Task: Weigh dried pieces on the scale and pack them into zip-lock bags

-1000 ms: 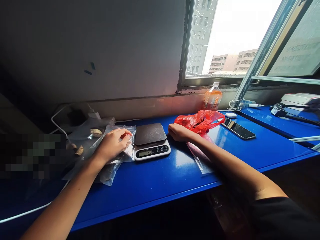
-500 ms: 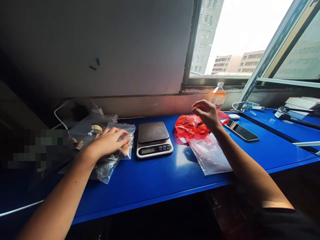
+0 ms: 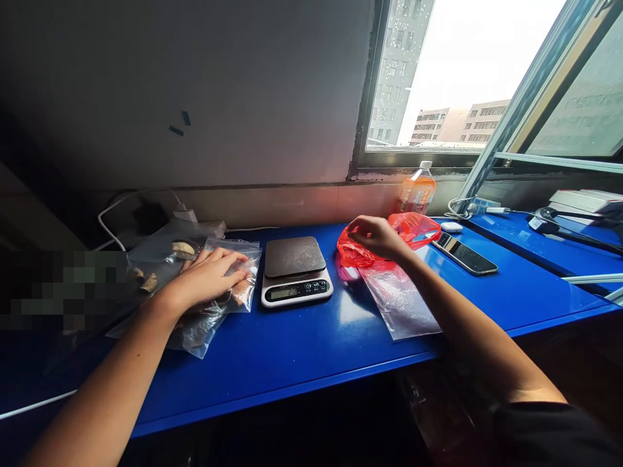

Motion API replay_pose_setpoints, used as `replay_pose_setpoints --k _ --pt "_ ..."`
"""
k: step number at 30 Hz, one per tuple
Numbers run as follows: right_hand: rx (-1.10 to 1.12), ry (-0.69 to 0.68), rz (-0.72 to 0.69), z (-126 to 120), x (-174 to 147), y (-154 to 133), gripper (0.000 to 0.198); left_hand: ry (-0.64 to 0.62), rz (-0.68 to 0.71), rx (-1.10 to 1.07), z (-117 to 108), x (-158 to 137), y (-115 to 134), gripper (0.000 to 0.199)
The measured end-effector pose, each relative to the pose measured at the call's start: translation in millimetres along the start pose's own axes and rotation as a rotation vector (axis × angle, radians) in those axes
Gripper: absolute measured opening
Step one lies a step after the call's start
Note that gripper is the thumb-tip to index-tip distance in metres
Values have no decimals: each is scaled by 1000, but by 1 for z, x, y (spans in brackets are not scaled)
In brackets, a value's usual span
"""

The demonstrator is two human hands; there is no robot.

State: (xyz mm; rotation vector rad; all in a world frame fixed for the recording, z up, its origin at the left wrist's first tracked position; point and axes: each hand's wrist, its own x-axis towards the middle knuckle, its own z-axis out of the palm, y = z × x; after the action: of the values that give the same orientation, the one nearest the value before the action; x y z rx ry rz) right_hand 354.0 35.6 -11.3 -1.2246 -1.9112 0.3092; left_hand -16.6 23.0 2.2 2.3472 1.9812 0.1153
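My left hand [image 3: 207, 279] lies with its fingers stretched out on several clear zip bags [image 3: 207, 334] holding pale brown dried pieces. Beside it stands a kitchen scale [image 3: 294, 256] with a dark platform and a lit display; nothing rests on the platform. My right hand [image 3: 372, 235] is over a crumpled red plastic bag [image 3: 413, 227], its fingers bent and drawn together. Whether anything is between them is hidden. Under the forearm a flat clear plastic bag [image 3: 396, 301] lies in front of the red one.
Behind the red bag stands a bottle of orange drink [image 3: 418, 188]. A phone [image 3: 464, 253] and a small white case [image 3: 451, 227] lie on the blue table [image 3: 302, 350] at right. White cables run by the wall, and a metal ladder frame [image 3: 491, 146] rises beside the window.
My right hand has moved down and left, onto the red bag. My left hand stays on the zip bags. The view has shifted slightly.
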Motion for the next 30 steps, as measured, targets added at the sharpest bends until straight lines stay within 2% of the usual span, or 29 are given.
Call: replay_pose_setpoints --k 2,5,9,13,17,22,27,30 --pt "-170 -141 14 29 4 -1 8 8 18 3 2 1 -1 60" --pt "-231 -249 38 57 8 1 9 19 31 17 5 4 -4 60" --pt "-248 -302 38 67 9 8 7 3 21 29 5 5 -5 63" --pt "-271 -298 29 70 5 12 8 3 15 -4 3 2 -1 62" --pt "-243 -234 -4 64 5 11 12 -10 20 -21 1 -1 2 62" --pt "-193 -32 1 39 10 9 15 -14 29 -15 0 -2 3 60" --pt "-4 129 -39 19 7 4 19 -2 43 -22 2 0 0 61" --pt "41 161 -61 12 3 -2 17 -15 38 -16 4 1 -2 62"
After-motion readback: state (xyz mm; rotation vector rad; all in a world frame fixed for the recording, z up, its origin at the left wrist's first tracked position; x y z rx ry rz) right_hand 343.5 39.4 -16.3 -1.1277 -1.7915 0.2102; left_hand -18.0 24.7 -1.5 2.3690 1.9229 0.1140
